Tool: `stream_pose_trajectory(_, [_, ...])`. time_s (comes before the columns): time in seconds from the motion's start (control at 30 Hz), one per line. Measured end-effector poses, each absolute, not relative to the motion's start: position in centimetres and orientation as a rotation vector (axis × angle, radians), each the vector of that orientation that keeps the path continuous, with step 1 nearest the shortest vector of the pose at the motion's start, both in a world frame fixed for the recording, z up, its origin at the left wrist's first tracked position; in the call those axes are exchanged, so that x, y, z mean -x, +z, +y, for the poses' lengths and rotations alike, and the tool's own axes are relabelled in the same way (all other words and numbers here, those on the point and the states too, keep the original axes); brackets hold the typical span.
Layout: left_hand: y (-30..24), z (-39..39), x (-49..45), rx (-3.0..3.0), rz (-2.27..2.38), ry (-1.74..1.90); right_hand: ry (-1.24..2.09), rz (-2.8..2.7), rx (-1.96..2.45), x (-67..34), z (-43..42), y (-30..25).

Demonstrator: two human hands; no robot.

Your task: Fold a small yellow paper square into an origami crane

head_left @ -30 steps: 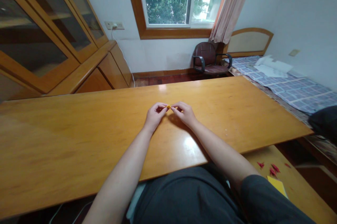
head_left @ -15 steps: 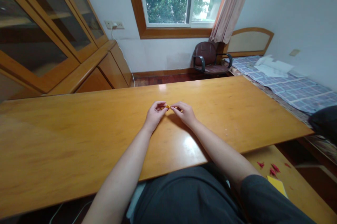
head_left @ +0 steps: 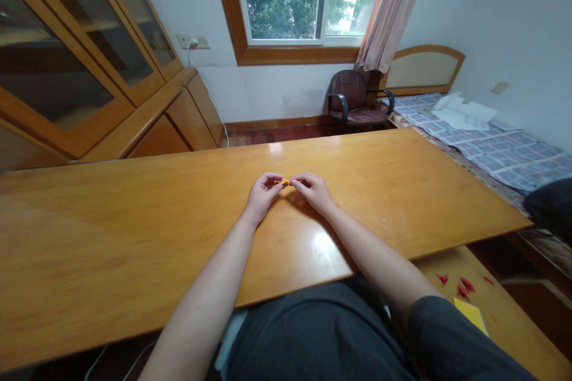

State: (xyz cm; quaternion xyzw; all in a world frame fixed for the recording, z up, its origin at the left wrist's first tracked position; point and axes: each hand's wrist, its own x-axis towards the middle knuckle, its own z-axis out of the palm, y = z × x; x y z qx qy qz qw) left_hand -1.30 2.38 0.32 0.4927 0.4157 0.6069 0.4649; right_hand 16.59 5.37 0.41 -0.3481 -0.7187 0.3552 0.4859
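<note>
A small piece of folded yellow paper [head_left: 285, 182] is held just above the wooden table [head_left: 134, 220], between my two hands. My left hand [head_left: 263, 193] pinches its left side between thumb and fingers. On the other side, the thumb and fingertips of my right hand [head_left: 313, 188] are closed on its right end. Much of the paper is hidden behind the fingertips, and its exact folded shape is too small to make out.
On a lower surface at the right lie several small red folded pieces [head_left: 465, 287] and a yellow sheet [head_left: 471, 314]. Beyond the table stand a brown armchair [head_left: 351, 98] and a bed [head_left: 487, 148]. A glass-door cabinet [head_left: 129, 112] lines the left wall.
The fingertips have shifted slightly apart, so more of the yellow paper shows between them. Both arms stay in nearly the same place.
</note>
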Motion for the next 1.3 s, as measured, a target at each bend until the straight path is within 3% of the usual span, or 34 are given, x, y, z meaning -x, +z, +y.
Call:
stream_pose_trajectory(0.6, [0.02, 2.39, 1.26, -1.165, 0.952, 1.448, 1.003, -1.689, 0.872, -16.56, 5.49, 0.26])
stream_pose_trajectory(1.3, [-0.37, 2.36, 1.48, -1.467, 1.17, 1.472, 0.746, -1.882, 0.862, -17.09, 5.71, 0.58])
